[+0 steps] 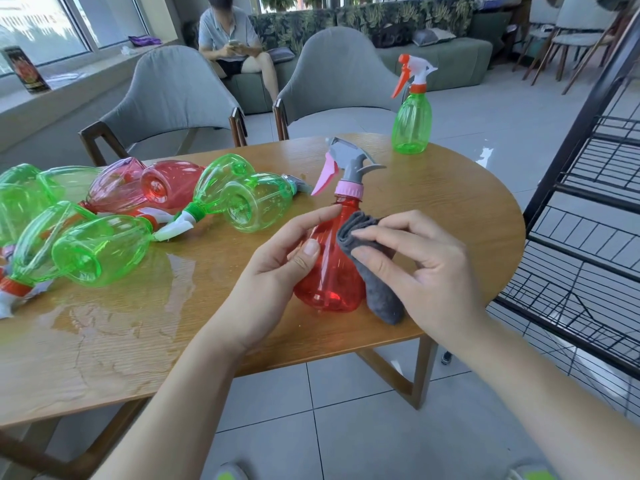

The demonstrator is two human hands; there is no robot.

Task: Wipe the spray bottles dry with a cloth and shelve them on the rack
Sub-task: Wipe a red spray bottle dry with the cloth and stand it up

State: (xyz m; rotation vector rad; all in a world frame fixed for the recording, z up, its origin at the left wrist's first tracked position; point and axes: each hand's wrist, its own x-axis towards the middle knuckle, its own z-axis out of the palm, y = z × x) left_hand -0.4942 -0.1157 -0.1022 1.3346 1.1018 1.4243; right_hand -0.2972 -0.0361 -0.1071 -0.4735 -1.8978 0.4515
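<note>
My left hand (277,261) grips the red spray bottle (329,271) upright near the table (450,202) front edge, steadying it for wiping; my right hand (412,261) presses the folded grey cloth (377,282) against its side; the rack (588,202) stands close right, shelves open; wet bottles (104,220) crowd the left.

Grey armchairs (173,95), leafy sofa (363,19), tiled floor (346,427), bright windows (41,26).
</note>
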